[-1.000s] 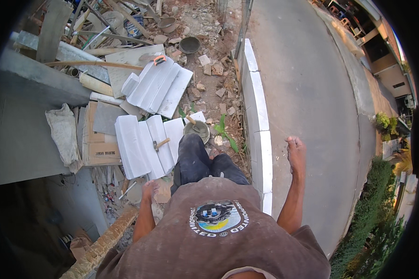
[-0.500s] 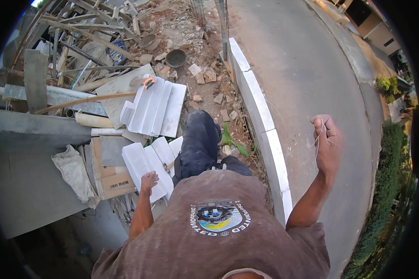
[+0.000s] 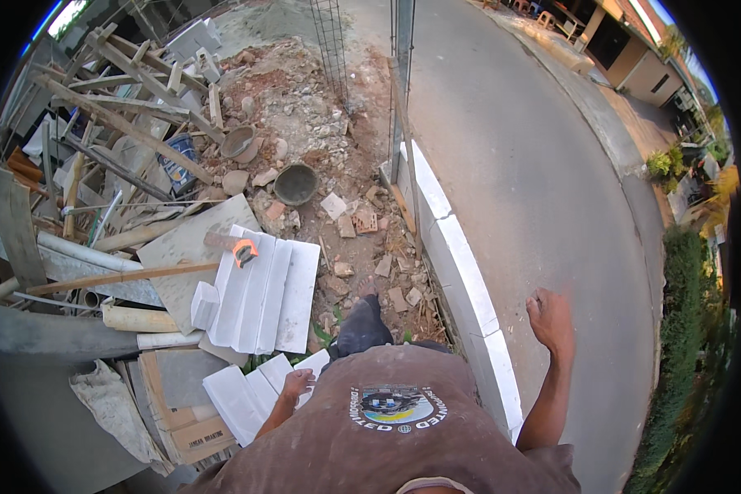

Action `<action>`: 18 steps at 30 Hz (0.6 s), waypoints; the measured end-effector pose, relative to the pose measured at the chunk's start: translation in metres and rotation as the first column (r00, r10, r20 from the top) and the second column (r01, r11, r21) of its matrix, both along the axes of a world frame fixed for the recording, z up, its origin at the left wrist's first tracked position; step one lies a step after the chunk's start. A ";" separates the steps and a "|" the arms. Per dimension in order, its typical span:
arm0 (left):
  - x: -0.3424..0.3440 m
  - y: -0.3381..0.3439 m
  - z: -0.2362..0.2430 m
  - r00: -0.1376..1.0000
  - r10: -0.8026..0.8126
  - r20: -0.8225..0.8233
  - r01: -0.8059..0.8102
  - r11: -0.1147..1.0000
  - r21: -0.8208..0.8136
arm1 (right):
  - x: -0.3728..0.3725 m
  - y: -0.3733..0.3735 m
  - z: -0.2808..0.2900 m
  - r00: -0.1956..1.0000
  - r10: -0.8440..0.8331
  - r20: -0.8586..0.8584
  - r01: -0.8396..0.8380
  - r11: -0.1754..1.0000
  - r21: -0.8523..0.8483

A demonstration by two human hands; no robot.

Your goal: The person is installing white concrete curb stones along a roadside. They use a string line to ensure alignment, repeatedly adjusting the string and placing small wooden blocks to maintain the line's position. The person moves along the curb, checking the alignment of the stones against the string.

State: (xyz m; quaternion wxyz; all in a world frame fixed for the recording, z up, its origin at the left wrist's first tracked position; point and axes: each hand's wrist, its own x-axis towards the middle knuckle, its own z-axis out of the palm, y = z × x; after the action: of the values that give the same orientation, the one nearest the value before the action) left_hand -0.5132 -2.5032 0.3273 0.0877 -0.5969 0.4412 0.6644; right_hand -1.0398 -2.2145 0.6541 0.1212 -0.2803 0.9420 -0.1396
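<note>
My right hand (image 3: 552, 321) is raised over the road on the right, its fingers curled closed. A thin pale string hung from these fingers half a second ago; against the grey road I can hardly make it out now. My left hand (image 3: 298, 381) hangs low with loosely bent fingers apart, holding nothing I can see, over white lightweight blocks (image 3: 243, 403). Farther ahead lies another group of white blocks (image 3: 259, 288), with a handsaw (image 3: 244, 252) with an orange and black handle on top. Between my hands and the road runs a low white block wall (image 3: 461, 255).
A metal post (image 3: 403, 90) and a rebar cage (image 3: 329, 58) stand ahead. Rubble covers the ground around a dark bucket (image 3: 295, 184). Timber scraps (image 3: 115, 107) and pipes are heaped on the left, near a cardboard box (image 3: 202, 436) and a white sack (image 3: 117, 412).
The view has shifted, showing more ground ahead and the bare foot. My right hand has come lower, and its string no longer shows clearly. My left hand has moved closer to my body.
</note>
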 end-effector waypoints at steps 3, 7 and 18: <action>-0.026 -0.088 -0.055 0.997 0.037 0.068 -0.043 0.995 0.087 | -0.051 0.002 -0.115 0.997 0.035 0.068 -0.040 0.996 0.074; -0.066 -0.139 -0.005 0.986 0.111 0.121 -0.108 0.994 -0.028 | -0.041 -0.004 -0.174 0.873 -0.147 0.465 0.136 0.989 0.056; -0.262 -0.307 0.080 0.980 -0.155 -0.127 0.112 0.949 -0.294 | -0.087 -0.117 -0.118 0.928 -0.016 0.373 0.083 0.983 -0.163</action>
State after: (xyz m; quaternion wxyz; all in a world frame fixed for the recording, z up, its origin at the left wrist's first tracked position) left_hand -0.7748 -2.8106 0.4070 0.0125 -0.5209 0.5771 0.6289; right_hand -1.1272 -2.3314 0.5361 0.2675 -0.2346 0.8930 -0.2756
